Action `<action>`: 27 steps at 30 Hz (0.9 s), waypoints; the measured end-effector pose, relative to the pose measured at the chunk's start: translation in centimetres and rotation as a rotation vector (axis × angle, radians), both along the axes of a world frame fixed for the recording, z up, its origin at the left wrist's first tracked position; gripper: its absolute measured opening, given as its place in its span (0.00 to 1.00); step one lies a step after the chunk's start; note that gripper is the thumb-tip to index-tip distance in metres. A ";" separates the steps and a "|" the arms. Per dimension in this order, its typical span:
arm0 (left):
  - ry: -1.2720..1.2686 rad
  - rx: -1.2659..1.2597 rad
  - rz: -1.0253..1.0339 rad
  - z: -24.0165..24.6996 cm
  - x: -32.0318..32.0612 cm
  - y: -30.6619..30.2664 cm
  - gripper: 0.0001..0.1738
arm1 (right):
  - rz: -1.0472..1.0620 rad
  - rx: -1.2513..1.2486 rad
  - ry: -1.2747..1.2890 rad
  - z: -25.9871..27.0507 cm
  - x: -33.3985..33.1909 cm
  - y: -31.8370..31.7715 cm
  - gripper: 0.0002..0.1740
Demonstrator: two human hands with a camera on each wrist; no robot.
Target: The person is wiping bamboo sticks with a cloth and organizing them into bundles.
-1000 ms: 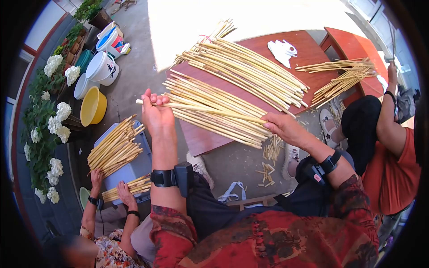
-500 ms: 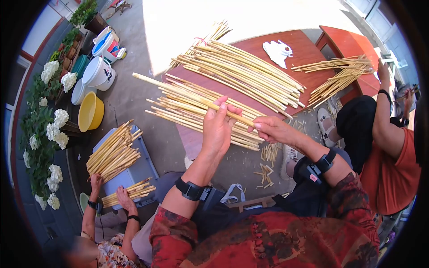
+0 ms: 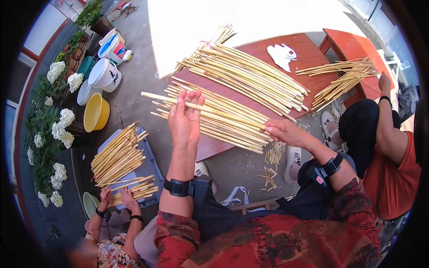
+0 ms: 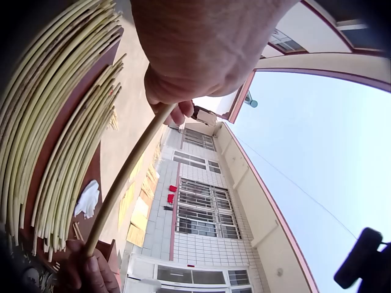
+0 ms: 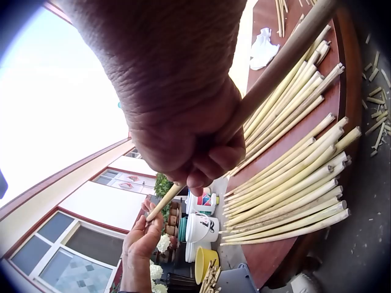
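A long pale yellow stalk (image 3: 223, 115) slants across in front of me, over the near row of stalks. My right hand (image 3: 286, 132) grips it near its right end, thumb on top. In the right wrist view the stalk also runs on past that hand, under the forearm. My left hand (image 3: 185, 120) is palm up farther left along the stalk, holding it between thumb and fingers; its left end sticks out beyond. The near row of stalks (image 3: 241, 138) lies on the red-brown table (image 3: 210, 149), with a larger far row (image 3: 250, 76) behind it.
A white cloth (image 3: 281, 56) and crossed thin stalks (image 3: 342, 82) lie to the right. Cut pieces (image 3: 270, 176) litter the floor. At lower left another person's hands (image 3: 129, 199) touch stalks on a grey-blue tray (image 3: 149, 156). Buckets and a yellow basin (image 3: 97, 112) stand behind; another person sits at right.
My left hand slid along the stalk from its left end to near the right hand, then back left partway. The right hand stays at its end. The other person's hands shifted on the stalks.
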State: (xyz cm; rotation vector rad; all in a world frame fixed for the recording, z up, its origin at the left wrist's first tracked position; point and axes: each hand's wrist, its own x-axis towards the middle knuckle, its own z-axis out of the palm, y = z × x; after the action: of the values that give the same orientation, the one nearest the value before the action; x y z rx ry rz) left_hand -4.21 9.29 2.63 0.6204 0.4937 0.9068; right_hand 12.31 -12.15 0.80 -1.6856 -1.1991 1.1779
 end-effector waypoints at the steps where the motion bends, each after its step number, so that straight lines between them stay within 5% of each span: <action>1: 0.005 0.042 -0.009 -0.2 0.0 -0.2 0.16 | 0.001 0.000 -0.012 0.0 0.0 0.1 0.16; 11: 0.014 0.014 -0.070 -0.9 1.1 -3.5 0.22 | -0.078 0.149 -0.324 -0.9 -1.3 0.3 0.13; 21: -0.017 0.050 0.061 -1.0 0.8 -1.7 0.20 | -0.060 0.078 -0.249 0.1 -2.0 0.0 0.13; 27: 0.038 -0.070 -0.295 -3.2 2.8 -7.8 0.20 | -0.100 0.082 -0.323 -0.4 -1.9 0.6 0.12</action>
State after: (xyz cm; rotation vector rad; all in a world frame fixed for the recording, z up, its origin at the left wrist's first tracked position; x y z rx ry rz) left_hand -1.36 1.50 -0.53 0.6281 0.4523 0.5972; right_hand 10.44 -11.58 0.38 -1.8979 -1.3172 0.8046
